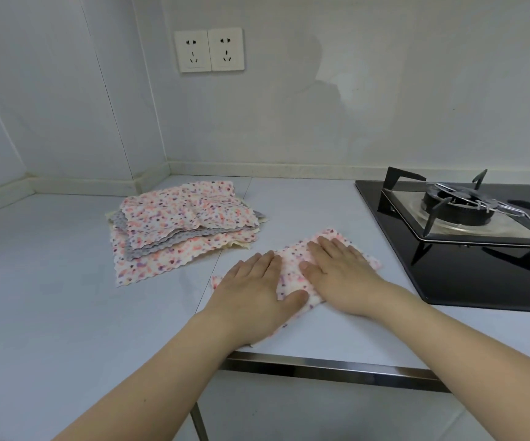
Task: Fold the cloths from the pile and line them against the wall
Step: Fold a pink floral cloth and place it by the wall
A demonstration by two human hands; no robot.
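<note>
A folded cloth with a pink and purple speckle print (292, 275) lies on the pale counter near its front edge. My left hand (251, 288) presses flat on its left part, fingers straight. My right hand (340, 265) presses flat on its right part, fingers straight and pointing toward the wall. Much of the cloth is hidden under both palms. The pile of unfolded cloths (184, 224), speckled ones with grey ones between, sits further back on the left, apart from both hands.
A black gas hob (467, 218) with a burner stand fills the right side of the counter. The white wall (321, 122) with two sockets (209, 50) runs along the back. The counter's front metal edge (337, 367) lies just below my wrists.
</note>
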